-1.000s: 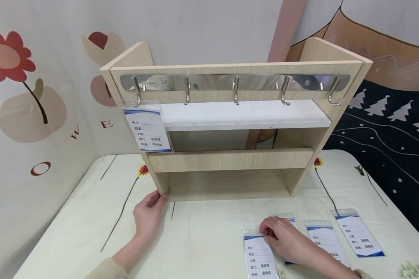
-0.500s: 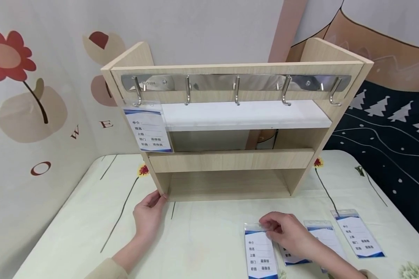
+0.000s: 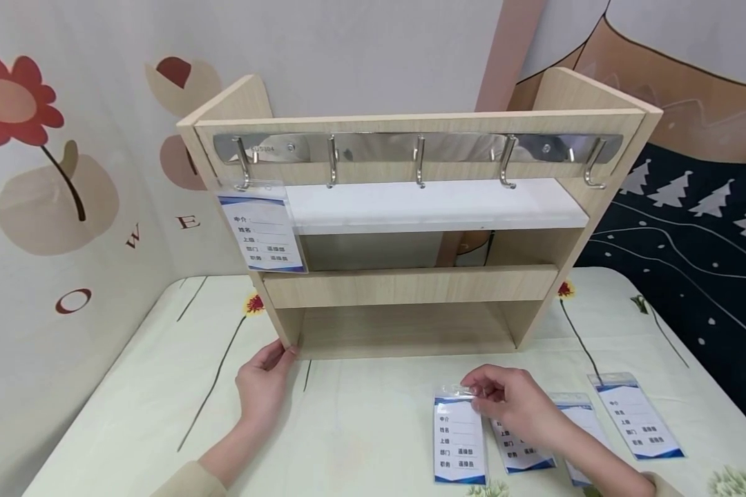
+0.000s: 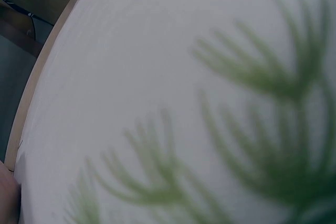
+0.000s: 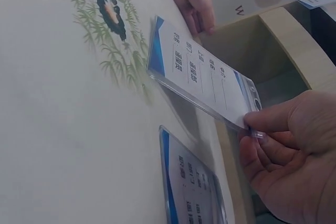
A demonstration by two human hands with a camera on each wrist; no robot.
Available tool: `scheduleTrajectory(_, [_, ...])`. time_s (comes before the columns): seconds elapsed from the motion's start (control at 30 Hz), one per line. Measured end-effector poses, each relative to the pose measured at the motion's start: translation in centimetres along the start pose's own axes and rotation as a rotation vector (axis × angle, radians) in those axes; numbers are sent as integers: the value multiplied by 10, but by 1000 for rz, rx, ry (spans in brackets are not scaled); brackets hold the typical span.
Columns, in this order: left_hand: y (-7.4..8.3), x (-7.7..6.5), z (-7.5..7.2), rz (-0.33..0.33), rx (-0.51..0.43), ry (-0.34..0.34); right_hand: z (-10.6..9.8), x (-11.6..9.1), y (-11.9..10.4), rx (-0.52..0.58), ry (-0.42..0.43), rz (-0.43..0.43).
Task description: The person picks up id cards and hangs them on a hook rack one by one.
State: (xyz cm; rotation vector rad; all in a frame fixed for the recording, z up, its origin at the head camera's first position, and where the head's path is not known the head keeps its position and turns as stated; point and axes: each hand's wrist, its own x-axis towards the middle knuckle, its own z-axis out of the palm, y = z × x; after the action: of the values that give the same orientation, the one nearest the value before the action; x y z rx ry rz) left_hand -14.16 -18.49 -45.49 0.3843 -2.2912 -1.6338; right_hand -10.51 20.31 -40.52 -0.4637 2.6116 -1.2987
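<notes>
My right hand (image 3: 514, 404) pinches the top corner of a badge in a clear sleeve (image 3: 460, 440), a white card with blue bands and printed lines. In the right wrist view the badge (image 5: 202, 74) tilts up off the cloth, thumb on its face and fingers behind. My left hand (image 3: 264, 386) grips the lower left front corner of a wooden shelf rack (image 3: 410, 286). Across the rack's top front runs a metal strip with several hooks (image 3: 419, 162). One badge (image 3: 264, 231) hangs from the leftmost hook. The left wrist view shows mostly cloth.
More sleeved badges lie on the tablecloth to the right: one partly under my right hand (image 3: 523, 449), one beside my wrist (image 3: 581, 428), and one farther right (image 3: 639, 416). The flowered tablecloth (image 3: 360, 428) covers the table, with patterned curtains behind.
My right hand has moved slightly up toward the rack, drawing the pinched badge with it, so its whole lower edge now shows. My left hand stays at the rack's corner.
</notes>
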Motion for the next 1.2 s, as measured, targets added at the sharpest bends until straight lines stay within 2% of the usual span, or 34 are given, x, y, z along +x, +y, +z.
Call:
scheduleTrajectory(0.33, [1,0,-1,2,-9,-1,-3,5,-6,43,33,-73])
scheduleTrajectory(0.87, [1,0,0,-2,-30,-11,-7,11,-19,88,78,-126])
scheduleTrajectory(1.2, [3,0,0,6,-22,-6,-11,16,-27,34,110,-206])
